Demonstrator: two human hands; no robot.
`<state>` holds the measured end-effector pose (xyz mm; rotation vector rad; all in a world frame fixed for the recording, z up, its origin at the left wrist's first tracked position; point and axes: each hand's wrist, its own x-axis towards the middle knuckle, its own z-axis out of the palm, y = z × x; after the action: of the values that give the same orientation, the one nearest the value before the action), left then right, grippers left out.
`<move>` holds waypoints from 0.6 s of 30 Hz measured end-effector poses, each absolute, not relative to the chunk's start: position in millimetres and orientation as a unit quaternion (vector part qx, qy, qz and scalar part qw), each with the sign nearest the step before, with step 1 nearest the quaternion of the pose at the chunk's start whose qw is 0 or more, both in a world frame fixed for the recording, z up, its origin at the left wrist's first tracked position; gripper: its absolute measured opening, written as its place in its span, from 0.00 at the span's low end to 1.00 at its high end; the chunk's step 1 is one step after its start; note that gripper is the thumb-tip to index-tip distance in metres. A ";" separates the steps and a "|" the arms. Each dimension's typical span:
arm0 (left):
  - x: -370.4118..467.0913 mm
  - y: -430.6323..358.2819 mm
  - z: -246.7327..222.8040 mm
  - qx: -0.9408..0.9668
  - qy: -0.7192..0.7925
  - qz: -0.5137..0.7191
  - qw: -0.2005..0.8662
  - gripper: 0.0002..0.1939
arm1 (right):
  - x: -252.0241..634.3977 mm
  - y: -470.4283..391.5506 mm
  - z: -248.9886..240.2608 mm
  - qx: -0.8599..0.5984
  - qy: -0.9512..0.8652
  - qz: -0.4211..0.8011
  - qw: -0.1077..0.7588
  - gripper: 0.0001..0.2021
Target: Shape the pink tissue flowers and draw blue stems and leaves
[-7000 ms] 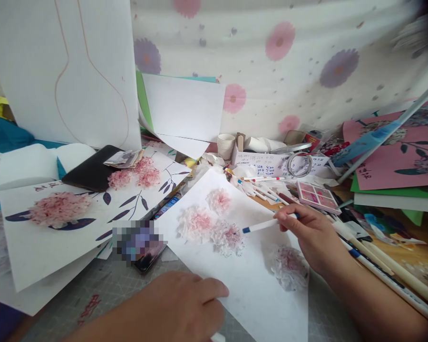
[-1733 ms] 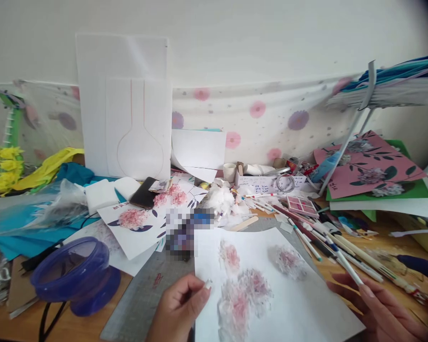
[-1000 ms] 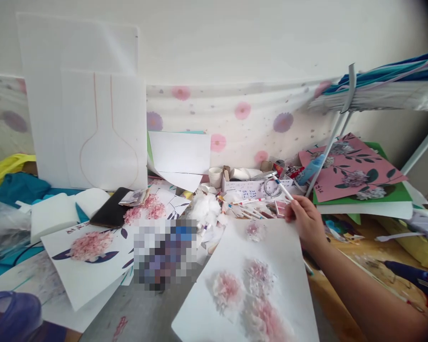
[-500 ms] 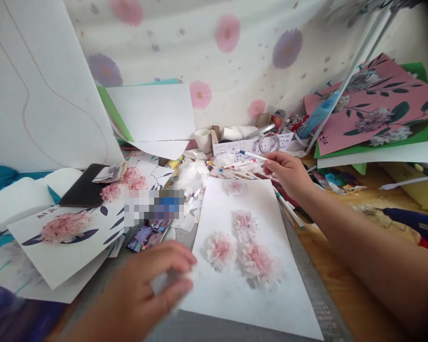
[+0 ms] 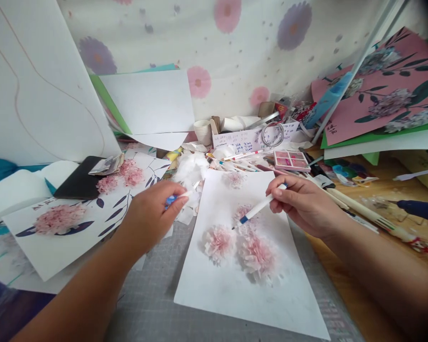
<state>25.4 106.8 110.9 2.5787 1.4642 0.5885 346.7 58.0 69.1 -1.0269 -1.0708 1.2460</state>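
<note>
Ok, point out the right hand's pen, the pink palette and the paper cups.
Pen (image 5: 259, 207): head view, middle of the white barrel.
Pink palette (image 5: 290, 159): head view, centre, between the pans.
Paper cups (image 5: 202, 133): head view, side of the stack.

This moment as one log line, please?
left hand: pinching small white object; right hand: holding white blue-collared pen; nib: near ruffled pink-white flower on white paper sheet

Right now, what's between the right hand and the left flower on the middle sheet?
In the head view, the pen: the right hand holds it, slanting across another flower toward the left flower.
</note>
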 end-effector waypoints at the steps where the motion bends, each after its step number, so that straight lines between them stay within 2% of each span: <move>1: 23.8 100.0 108.2 0.862 0.463 0.193 0.075 0.15 | 344.5 56.1 65.9 -0.431 -0.465 0.540 0.553 0.16; 7: 11.6 72.2 95.4 0.941 0.264 0.081 0.195 0.07 | 346.8 47.5 56.2 -0.446 -0.550 0.512 0.485 0.08; 12: 17.8 68.4 97.6 0.926 0.280 -0.079 0.242 0.07 | 339.1 41.4 64.1 -0.484 -0.624 0.453 0.414 0.07; 15: 21.2 68.0 99.6 0.905 0.310 -0.131 0.260 0.08 | 334.5 39.9 64.8 -0.492 -0.660 0.437 0.364 0.08; 18: 22.4 67.3 102.0 0.893 0.320 -0.159 0.272 0.08 | 336.1 42.6 62.1 -0.513 -0.661 0.403 0.372 0.10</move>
<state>22.4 67.3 102.0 2.4048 0.8607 -0.4277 336.1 42.6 62.1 -1.3163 -1.6934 1.0320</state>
